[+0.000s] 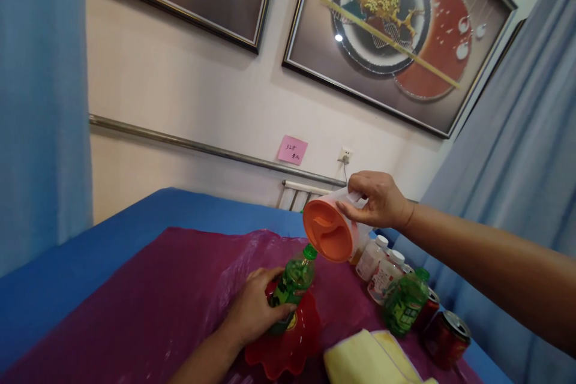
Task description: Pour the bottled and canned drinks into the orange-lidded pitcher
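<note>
Green bottle [292, 285] gripped upright by my left hand [254, 312]; my right hand [378, 199] holds the tipped jug [330, 229] above its neck.

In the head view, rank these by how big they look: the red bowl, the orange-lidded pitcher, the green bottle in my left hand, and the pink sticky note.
1. red bowl, partly hidden
2. orange-lidded pitcher and green bottle look about alike
3. pink sticky note, smallest, though farthest away

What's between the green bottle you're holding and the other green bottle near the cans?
In the head view, only bare purple sheet lies between the held green bottle and the second green bottle; the yellow cloth sits just below.
</note>
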### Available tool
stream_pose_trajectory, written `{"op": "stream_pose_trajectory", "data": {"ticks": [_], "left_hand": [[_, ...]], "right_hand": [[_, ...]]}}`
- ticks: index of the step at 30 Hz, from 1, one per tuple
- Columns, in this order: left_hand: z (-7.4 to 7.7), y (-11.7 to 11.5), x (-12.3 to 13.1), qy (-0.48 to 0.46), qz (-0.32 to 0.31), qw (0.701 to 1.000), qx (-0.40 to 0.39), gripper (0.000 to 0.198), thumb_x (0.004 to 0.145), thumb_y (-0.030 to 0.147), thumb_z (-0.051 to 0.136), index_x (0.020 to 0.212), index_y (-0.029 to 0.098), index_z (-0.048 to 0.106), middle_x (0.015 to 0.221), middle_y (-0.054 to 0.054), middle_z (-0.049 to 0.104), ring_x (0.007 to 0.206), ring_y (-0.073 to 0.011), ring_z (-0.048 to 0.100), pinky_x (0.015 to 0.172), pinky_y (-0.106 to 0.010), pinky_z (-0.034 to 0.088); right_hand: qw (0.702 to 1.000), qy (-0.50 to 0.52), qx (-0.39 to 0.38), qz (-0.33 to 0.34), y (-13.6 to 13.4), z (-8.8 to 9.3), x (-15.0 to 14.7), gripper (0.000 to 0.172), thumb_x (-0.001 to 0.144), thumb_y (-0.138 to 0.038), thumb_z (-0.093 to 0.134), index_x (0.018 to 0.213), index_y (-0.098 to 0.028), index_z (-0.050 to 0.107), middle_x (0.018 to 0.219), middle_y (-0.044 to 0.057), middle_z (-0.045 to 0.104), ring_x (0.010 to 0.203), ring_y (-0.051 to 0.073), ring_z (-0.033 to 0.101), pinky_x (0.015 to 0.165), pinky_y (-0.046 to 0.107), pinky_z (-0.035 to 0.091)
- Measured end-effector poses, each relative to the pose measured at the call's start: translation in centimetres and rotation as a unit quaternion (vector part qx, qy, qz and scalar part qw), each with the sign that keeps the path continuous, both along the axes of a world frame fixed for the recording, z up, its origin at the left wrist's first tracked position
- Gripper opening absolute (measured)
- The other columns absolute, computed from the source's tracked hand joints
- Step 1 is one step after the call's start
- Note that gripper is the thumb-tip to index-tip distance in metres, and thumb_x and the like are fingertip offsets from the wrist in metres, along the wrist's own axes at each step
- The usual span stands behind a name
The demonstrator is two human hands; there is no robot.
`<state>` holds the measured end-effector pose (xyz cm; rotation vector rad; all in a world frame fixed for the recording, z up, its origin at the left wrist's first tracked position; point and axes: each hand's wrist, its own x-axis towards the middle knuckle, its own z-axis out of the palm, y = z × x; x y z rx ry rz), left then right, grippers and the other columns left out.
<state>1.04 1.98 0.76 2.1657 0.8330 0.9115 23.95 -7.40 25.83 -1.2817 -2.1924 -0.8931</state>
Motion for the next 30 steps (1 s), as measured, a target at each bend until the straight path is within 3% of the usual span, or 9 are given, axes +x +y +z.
{"op": "stream_pose_trajectory", "data": {"ticks": [18, 26, 30], "left_hand": [[-0.6, 0.2, -0.1, -0.005, 0.000, 1.000, -0.005, 0.063, 0.061, 0.031, 0.082, 0.122, 0.022, 0.068, 0.116, -0.010, 0.072, 0.111, -0.0318, 0.063, 0.100, -0.044, 0.047], [-0.1, 0.1, 0.0, -0.008, -0.003, 1.000, -0.001, 0.060, 0.062, 0.030, 0.080, 0.120, 0.022, 0.069, 0.109, -0.008, 0.072, 0.105, -0.0301, 0.065, 0.097, -0.043, 0.048], [-0.2, 0.2, 0.0, -0.009, 0.003, 1.000, 0.002, 0.058, 0.061, 0.027, 0.080, 0.118, 0.023, 0.070, 0.107, -0.007, 0.072, 0.103, -0.0289, 0.065, 0.094, -0.041, 0.049]], "right_hand": [[0.999, -0.004, 0.023, 0.036, 0.3, -0.2, 0.3, 0.031, 0.083, -0.039, 0.064, 0.066, -0.023, 0.044, 0.058, -0.006, 0.040, 0.053, 0.011, 0.038, 0.054, 0.024, 0.029], [0.999, 0.021, 0.030, 0.022, 0.2, -1.0, 0.7, 0.030, 0.083, -0.041, 0.062, 0.066, -0.022, 0.046, 0.057, -0.006, 0.041, 0.052, 0.011, 0.039, 0.054, 0.024, 0.030], [0.996, 0.082, 0.037, -0.008, 0.2, -1.9, 1.5, 0.033, 0.082, -0.042, 0.062, 0.063, -0.022, 0.045, 0.055, -0.006, 0.040, 0.051, 0.010, 0.036, 0.053, 0.024, 0.028]]}}
